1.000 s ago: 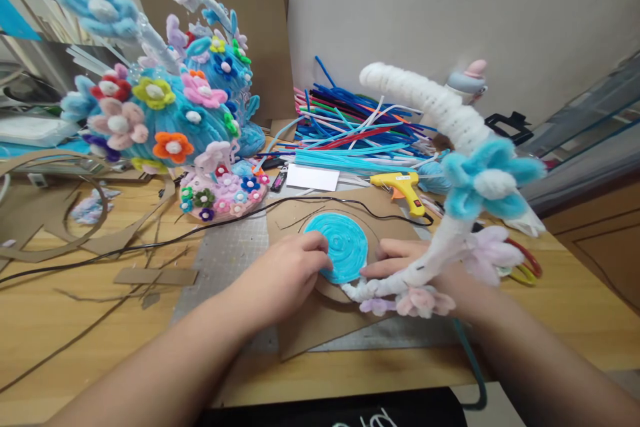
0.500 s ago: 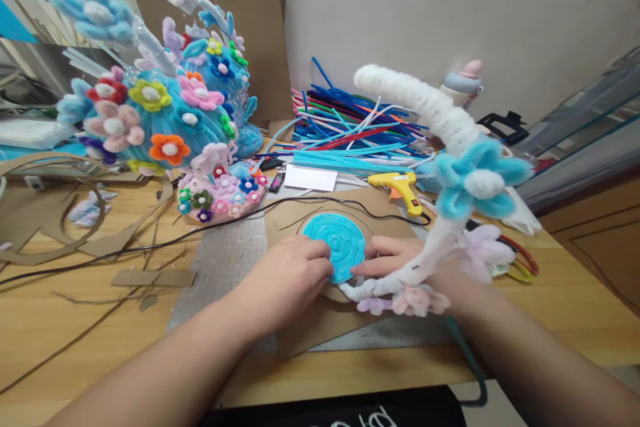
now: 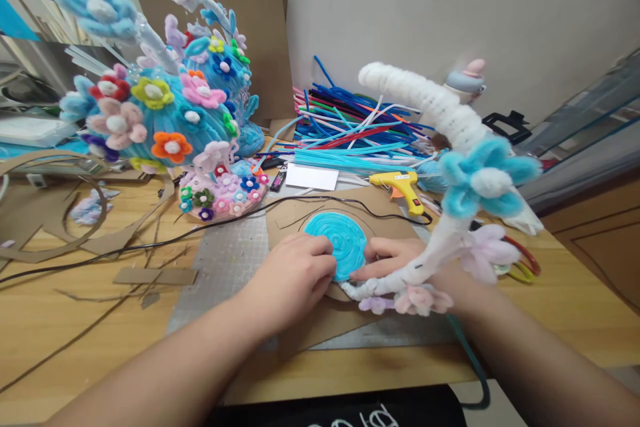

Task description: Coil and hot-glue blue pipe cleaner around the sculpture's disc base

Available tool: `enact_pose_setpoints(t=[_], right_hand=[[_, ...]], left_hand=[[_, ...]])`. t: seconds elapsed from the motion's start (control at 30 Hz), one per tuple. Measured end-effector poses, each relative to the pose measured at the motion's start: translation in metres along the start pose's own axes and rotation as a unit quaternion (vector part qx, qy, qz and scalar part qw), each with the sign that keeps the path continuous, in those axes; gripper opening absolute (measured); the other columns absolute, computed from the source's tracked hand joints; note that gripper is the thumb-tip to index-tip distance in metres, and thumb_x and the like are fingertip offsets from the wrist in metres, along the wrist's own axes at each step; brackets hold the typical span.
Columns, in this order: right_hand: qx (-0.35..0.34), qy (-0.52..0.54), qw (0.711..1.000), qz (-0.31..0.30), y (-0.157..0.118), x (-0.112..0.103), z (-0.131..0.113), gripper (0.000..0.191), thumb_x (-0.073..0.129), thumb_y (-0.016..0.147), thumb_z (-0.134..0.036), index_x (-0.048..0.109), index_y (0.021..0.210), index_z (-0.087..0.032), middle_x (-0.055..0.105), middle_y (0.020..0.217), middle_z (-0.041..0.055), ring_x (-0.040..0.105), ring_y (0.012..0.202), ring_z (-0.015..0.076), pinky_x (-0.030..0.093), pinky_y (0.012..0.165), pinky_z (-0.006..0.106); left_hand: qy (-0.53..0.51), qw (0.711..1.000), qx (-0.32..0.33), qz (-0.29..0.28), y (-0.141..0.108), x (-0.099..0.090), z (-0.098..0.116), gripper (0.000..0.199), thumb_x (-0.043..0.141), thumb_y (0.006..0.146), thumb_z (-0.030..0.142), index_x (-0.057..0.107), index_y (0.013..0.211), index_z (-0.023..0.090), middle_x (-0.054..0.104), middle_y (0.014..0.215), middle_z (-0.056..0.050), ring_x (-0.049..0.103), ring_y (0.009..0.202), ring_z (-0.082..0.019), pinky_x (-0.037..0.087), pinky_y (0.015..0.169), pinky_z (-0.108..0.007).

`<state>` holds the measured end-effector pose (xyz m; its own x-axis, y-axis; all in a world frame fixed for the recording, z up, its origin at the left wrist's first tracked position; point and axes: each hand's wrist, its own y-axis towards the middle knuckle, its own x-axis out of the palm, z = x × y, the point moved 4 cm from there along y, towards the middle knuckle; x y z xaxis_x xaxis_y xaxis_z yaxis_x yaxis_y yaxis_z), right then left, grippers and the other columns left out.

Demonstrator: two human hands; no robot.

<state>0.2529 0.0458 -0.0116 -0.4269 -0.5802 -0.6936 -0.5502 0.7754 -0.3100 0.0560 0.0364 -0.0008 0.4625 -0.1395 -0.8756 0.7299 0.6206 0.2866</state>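
Note:
A round disc of coiled turquoise pipe cleaner lies over the cardboard in front of me. My left hand is closed, its curled fingertips pressed at the disc's left and lower edge. From the other side, my right hand grips the right edge between thumb and fingers, partly hidden by a curved white fuzzy stem. That stem rises from the disc's lower edge and arches up and back. It carries a turquoise flower and smaller pale pink and lilac flowers.
A yellow glue gun lies behind the disc, its black cord crossing the table. Loose pipe cleaners are piled by the wall. Flower-covered blue pieces stand at left, near cardboard offcuts. A grey cutting mat lies beneath.
The view has shifted very slightly. Both hands stay at the disc's edges, with only small finger movement; the white stem appears slightly farther right.

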Motion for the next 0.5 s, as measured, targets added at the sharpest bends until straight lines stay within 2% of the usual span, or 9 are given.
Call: enact_pose_setpoints(t=[0.07,0.23,0.5], right_hand=[[0.002,-0.016,1.0,-0.023,0.0,0.002,0.001,0.022,0.063,0.077,-0.044,0.073,0.094,-0.032,0.069,0.096,-0.0031,0.065,0.087,0.0226,0.051,0.069,0.031],[0.015,-0.034,0.999,-0.002,0.001,0.003,0.002,0.021,0.059,0.08,-0.044,0.071,0.089,-0.029,0.068,0.087,-0.0025,0.064,0.079,0.0205,0.049,0.066,0.03],[-0.012,0.001,1.0,-0.018,0.004,0.005,0.01,0.022,0.06,0.08,-0.041,0.068,0.094,-0.026,0.068,0.088,-0.0018,0.064,0.079,0.0191,0.048,0.063,0.028]], left_hand=[[-0.011,1.0,-0.01,0.0,0.0,0.0,0.0,0.017,0.054,0.087,0.014,0.063,0.074,0.018,0.061,0.084,-0.002,0.056,0.079,-0.017,0.041,0.072,-0.032],[-0.025,1.0,-0.018,0.0,0.001,-0.001,0.001,0.017,0.055,0.086,0.015,0.064,0.072,0.018,0.061,0.084,-0.002,0.056,0.078,-0.016,0.04,0.07,-0.031],[-0.016,0.999,-0.031,0.0,0.004,0.001,0.0,0.014,0.057,0.084,0.014,0.06,0.07,0.018,0.06,0.081,0.0,0.054,0.076,-0.016,0.039,0.07,-0.031]])
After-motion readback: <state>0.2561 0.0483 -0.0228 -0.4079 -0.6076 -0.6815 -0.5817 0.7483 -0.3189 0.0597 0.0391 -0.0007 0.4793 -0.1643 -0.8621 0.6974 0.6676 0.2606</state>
